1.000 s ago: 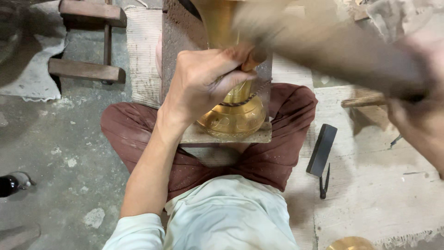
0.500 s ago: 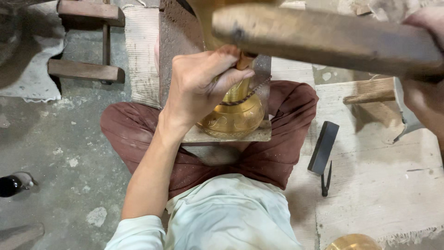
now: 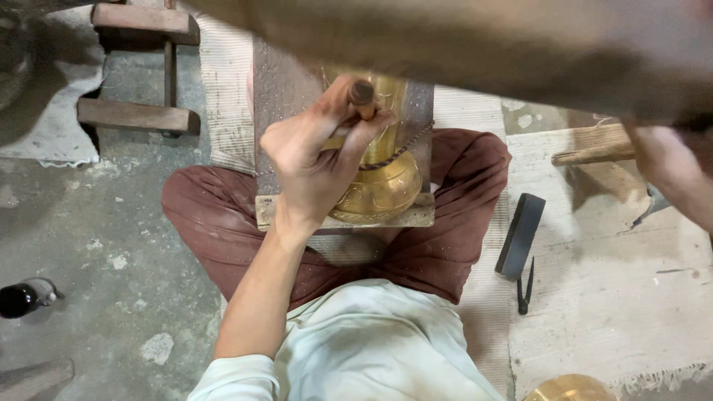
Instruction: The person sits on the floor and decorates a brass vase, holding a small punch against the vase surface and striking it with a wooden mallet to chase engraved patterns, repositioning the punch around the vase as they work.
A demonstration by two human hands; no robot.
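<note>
A golden brass vessel lies on a wooden board across my lap, a thin chain draped over it. My left hand is closed around a small metal punch whose tip rests on the vessel. My right hand is at the right edge, gripping a wooden mallet whose blurred head fills the top of the view, raised above the punch.
A dark flat bar and small dividers lie on a pale mat to my right. Wooden blocks sit at the upper left, a dark bottle at the left edge, another brass piece at the bottom.
The mallet has risen closer to the camera, filling the top of the view. My left hand has turned the punch so its top shows.
</note>
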